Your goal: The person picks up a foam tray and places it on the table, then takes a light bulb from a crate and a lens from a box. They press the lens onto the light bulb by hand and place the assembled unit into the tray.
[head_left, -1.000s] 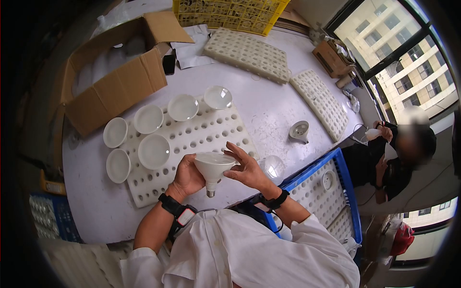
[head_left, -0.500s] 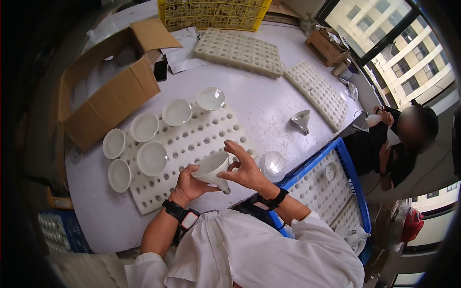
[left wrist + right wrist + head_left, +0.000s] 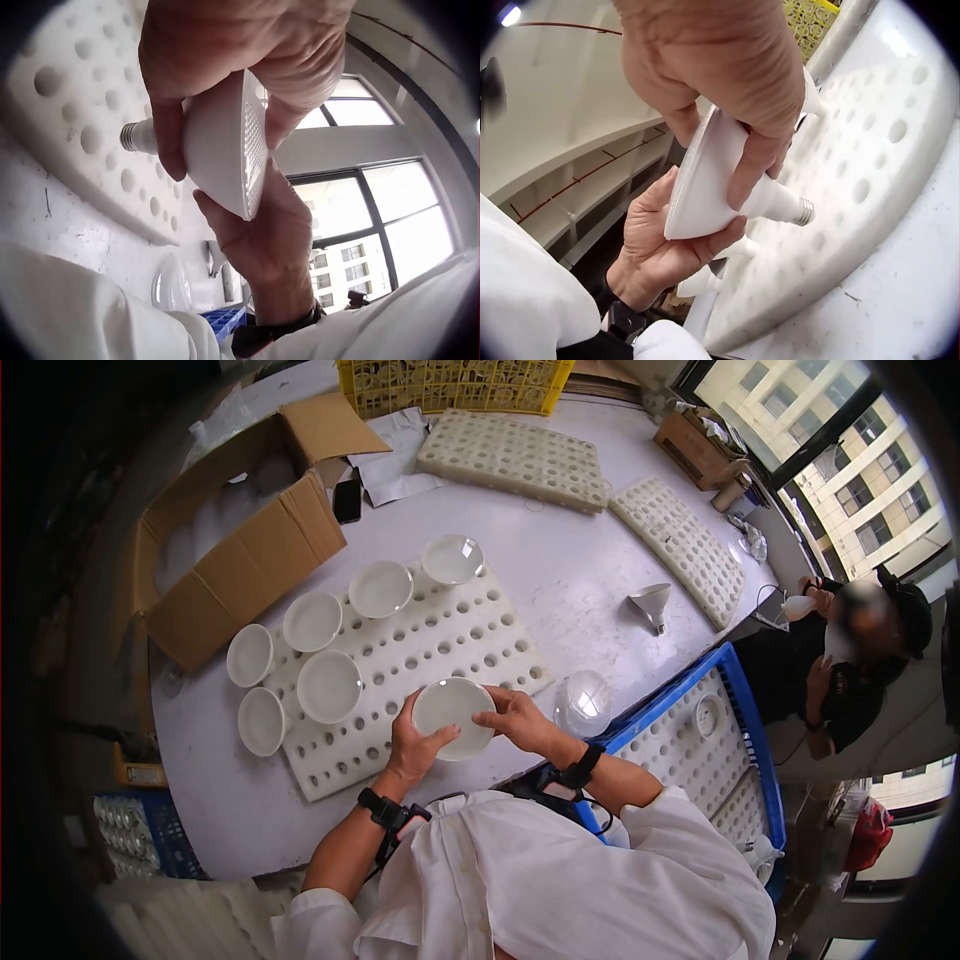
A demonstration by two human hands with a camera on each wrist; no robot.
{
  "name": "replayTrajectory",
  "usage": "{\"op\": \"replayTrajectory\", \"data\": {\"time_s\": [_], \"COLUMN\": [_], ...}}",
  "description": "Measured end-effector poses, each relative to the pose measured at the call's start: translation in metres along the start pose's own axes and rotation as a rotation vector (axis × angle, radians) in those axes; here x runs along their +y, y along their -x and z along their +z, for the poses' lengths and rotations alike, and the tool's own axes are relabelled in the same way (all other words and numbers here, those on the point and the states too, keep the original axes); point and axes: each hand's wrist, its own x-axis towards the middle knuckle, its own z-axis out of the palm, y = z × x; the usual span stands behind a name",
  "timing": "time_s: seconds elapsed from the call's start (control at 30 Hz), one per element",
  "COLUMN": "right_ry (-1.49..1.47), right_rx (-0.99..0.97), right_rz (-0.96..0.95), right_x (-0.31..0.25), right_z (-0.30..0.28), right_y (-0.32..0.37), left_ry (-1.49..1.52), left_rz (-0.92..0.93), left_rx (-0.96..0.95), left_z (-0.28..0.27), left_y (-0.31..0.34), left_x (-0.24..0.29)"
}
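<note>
Both hands hold one white reflector light bulb [image 3: 452, 712], its round lens facing up toward the head camera. My left hand [image 3: 412, 748] grips its left side, thumb over the lens and fingers under the cone. On the right side my right hand [image 3: 520, 722] grips it likewise, thumb at the rim. In the left wrist view the bulb's dimpled lens and metal screw base [image 3: 129, 137] show. Several similar bulbs [image 3: 330, 687] stand base-down in the white holed foam board [image 3: 420, 650] ahead of the hands.
A clear lens cover [image 3: 583, 702] and a bulb shell lying on its side [image 3: 653, 605] are at right. Beside them stands a blue crate [image 3: 735, 690] with holed foam. A cardboard box [image 3: 240, 580] sits at left, a yellow crate [image 3: 450, 387] at the back. Another person [image 3: 840, 660] sits at right.
The bulb has turned from base-down and tilted to lens toward the head camera. The right hand's raised fingers have come down to grip the rim, and both thumbs now lie over the lens.
</note>
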Motion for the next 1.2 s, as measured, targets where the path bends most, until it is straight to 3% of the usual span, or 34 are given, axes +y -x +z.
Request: {"op": "replayTrajectory", "data": {"time_s": [0.07, 0.2, 0.3, 0.37, 0.43, 0.53, 0.6, 0.67, 0.73, 0.8, 0.93, 1.0, 1.13, 1.2], "right_ry": [-0.018, -0.075, -0.057, -0.009, 0.344, 0.445, 0.576, 0.563, 0.473, 0.637, 0.69, 0.876, 0.992, 1.114], "right_rx": [-0.014, 0.023, 0.065, 0.114, 0.407, 0.937, 1.287, 1.431, 1.403, 1.347, 1.233, 1.168, 1.243, 1.144], "right_rz": [-0.028, -0.002, -0.019, -0.074, -0.313, -0.495, -0.482, -0.327, -0.193, -0.051, 0.108, 0.254, 0.285, 0.262], "right_x": [0.003, -0.002, -0.016, -0.025, -0.028, -0.024, -0.008, 0.006, 0.028, 0.048, 0.036, 0.021, 0.04, 0.038], "right_z": [-0.002, -0.001, -0.009, -0.034, -0.082, -0.195, -0.289, -0.354, -0.397, -0.421, -0.408, -0.39, -0.388, -0.38], "right_y": [-0.008, -0.022, -0.029, -0.03, -0.031, -0.031, -0.025, -0.009, -0.003, 0.004, 0.01, 0.012, 0.001, -0.004], "left_ry": [-0.202, -0.304, -0.233, -0.015, 0.096, 0.164, 0.19, 0.212, 0.309, 0.319, 0.31, 0.291, 0.222, 0.173], "left_rz": [0.096, 0.151, 0.134, 0.166, 0.115, 0.06, 0.011, -0.03, -0.089, -0.118, -0.198, -0.237, -0.363, -0.493], "left_rx": [0.069, 0.085, 0.097, 0.237, 0.283, 0.351, 0.378, 0.431, 0.406, 0.452, 0.515, 0.514, 0.508, 0.409], "left_z": [-0.001, -0.002, -0.005, -0.008, -0.022, -0.035, -0.034, -0.037, -0.038, -0.038, -0.041, -0.038, -0.028, -0.027], "left_y": [-0.004, -0.017, -0.038, -0.052, -0.062, -0.069, -0.072, -0.074, -0.077, -0.077, -0.074, -0.068, -0.046, -0.03], "left_x": [0.006, 0.014, 0.011, 0.005, 0.001, -0.005, -0.005, -0.005, -0.007, -0.009, -0.011, -0.007, -0.004, -0.009]}}
